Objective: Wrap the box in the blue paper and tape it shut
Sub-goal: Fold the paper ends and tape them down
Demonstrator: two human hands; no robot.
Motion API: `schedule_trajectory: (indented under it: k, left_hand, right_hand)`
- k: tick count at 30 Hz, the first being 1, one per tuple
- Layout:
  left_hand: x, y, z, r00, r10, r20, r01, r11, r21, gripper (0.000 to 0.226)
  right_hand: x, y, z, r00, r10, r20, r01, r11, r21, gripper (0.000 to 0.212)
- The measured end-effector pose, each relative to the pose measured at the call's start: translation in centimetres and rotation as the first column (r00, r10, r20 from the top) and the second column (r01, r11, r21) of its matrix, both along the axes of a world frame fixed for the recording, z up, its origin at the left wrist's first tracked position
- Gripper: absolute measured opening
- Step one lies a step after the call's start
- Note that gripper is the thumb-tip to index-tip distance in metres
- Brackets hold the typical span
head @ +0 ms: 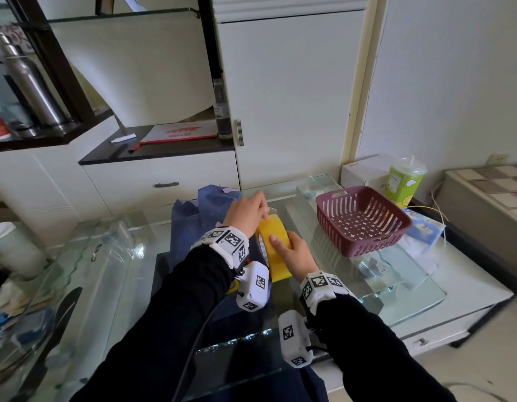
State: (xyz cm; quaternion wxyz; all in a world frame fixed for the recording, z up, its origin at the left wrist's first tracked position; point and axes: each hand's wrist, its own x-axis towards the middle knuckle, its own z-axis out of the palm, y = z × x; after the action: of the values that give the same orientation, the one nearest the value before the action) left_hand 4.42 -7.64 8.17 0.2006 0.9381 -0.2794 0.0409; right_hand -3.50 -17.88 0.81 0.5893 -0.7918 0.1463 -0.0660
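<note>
A fat yellow roll of tape (276, 250) is held above the glass table at the centre. My right hand (295, 255) grips the roll from the right, thumb across its outer face. My left hand (247, 213) pinches the loose clear end of the tape at the roll's top edge. Blue wrapping paper (193, 219) lies crumpled on the table behind and under both hands. The box is hidden, probably under the paper and my arms.
A maroon plastic basket (363, 220) stands to the right on the glass table (396, 288). Behind it are a green drink cup (403, 184) and a white box (364, 169). White cabinets and drawers line the far side. A white cup (8, 245) sits at the left.
</note>
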Motion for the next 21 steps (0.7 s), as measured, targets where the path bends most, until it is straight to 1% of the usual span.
schedule_trajectory:
  k: [3,8,10,13,15,18,21]
  left_hand:
    - [0.4,-0.1,0.7,0.999,-0.027,-0.041,0.029,0.999,0.026,0.014]
    - [0.1,-0.9,0.6,0.994,0.008,-0.106,-0.012,0.999,-0.032,0.016]
    - [-0.1,-1.3,0.8,0.989,-0.021,-0.144,0.014,0.999,-0.052,0.019]
    - [-0.2,-2.4,1.6,0.955,-0.131,-0.266,0.101,0.987,-0.126,0.02]
    - [0.0,-2.9,2.2,0.934,-0.165,-0.316,0.129,0.983,-0.13,0.025]
    - [0.2,-3.4,2.4,0.947,-0.164,-0.277,0.147,0.986,-0.084,0.029]
    - [0.1,-4.0,2.5,0.939,-0.196,-0.282,0.173,0.979,-0.105,0.029]
  right_hand:
    - [-0.4,0.2,-0.3,1.0,-0.006,0.022,0.006,0.999,0.041,0.037]
    - [-2.0,-0.6,-0.9,0.999,-0.031,0.03,0.029,0.997,0.071,0.037]
    - [-2.4,-1.0,-0.8,0.998,-0.047,0.031,0.045,0.996,0.076,0.037]
    - [-2.7,-1.8,-0.6,0.997,-0.076,0.022,0.074,0.993,0.091,0.038]
    - [-2.8,-2.2,-0.5,0.996,-0.09,0.014,0.088,0.991,0.103,0.037]
    - [-3.1,-2.5,-0.6,0.994,-0.108,0.002,0.107,0.987,0.122,0.039]
    - [-3.4,-2.3,-0.5,0.986,-0.163,0.033,0.157,0.977,0.142,0.043]
